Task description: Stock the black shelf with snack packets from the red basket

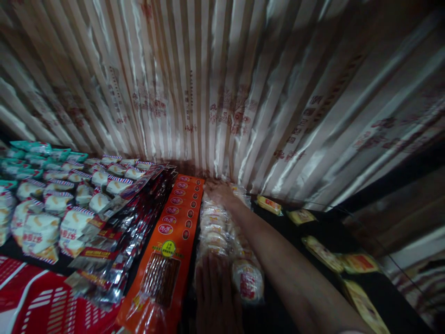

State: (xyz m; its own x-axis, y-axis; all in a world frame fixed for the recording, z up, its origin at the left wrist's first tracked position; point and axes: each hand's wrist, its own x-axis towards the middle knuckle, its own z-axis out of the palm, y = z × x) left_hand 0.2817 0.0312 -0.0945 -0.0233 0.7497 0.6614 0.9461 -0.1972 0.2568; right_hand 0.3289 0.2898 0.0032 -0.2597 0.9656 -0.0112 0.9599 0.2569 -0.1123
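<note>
A long row of round, clear-wrapped biscuit-like packs (213,227) runs away from me on the black surface. At its far end my right hand (219,192) rests on the packs, its fingers reaching left across them; dim light blurs the fingertips. At the near end my left hand (216,290) lies flat against the row with straight fingers. A second line of similar packs stands along the right side, its nearest round pack (248,280) showing a red label. My right forearm hides part of that line.
Left of the row lie an orange snack package (170,222), overlapping silvery packets (132,232) and several white snack bags (41,232). A red plastic basket (45,297) stands at lower left. Yellow packets (321,253) lie scattered right. Pleated printed cloth (222,93) hangs behind.
</note>
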